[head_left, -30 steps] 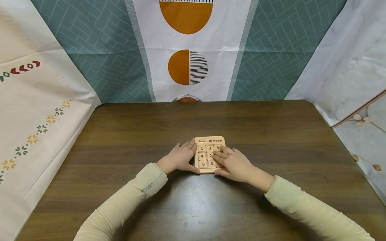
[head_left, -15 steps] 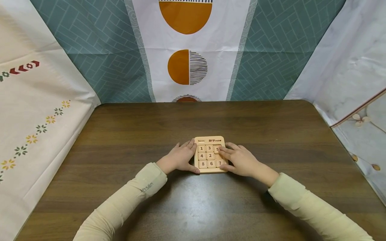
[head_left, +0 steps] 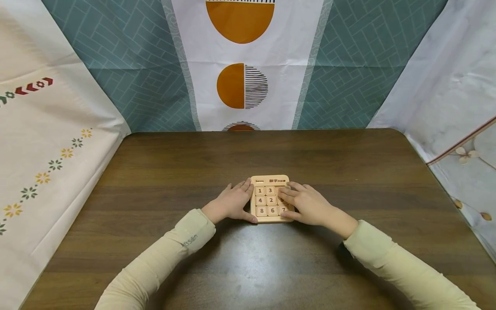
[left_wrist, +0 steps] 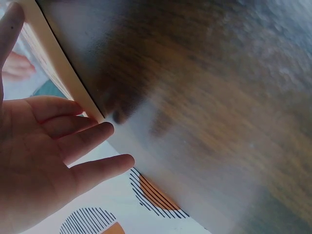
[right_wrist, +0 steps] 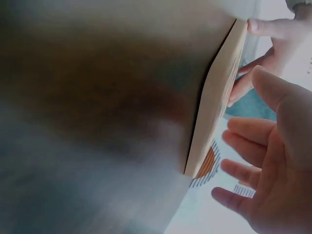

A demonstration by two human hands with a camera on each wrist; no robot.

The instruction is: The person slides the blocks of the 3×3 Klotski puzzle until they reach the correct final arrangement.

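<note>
A wooden number slide puzzle [head_left: 267, 220] lies flat near the middle of the table. My left hand [head_left: 234, 203] rests along its left side, thumb by the lower corner and straight fingers at the upper part. From the right, my right hand [head_left: 310, 207] reaches over the puzzle with loosely extended fingers. Its fingertips touch the 5 tile [head_left: 282, 201], now in the middle row and partly covered. The right thumb lies by the 7 tile [head_left: 283, 210] at the lower right. The puzzle's side edge [left_wrist: 63, 66] shows beside the left fingers in the left wrist view.
The brown wooden table [head_left: 248, 159] spreads around the puzzle. Behind it hangs a green and white patterned cloth [head_left: 147, 86]. A white cloth with small flower motifs [head_left: 89, 168] drapes at the left, and a marbled pale sheet [head_left: 445, 90] at the right.
My right hand shifted right off the puzzle's middle, then its fingertips drew the 5 tile down from the top right slot into the middle row. The left hand stayed put.
</note>
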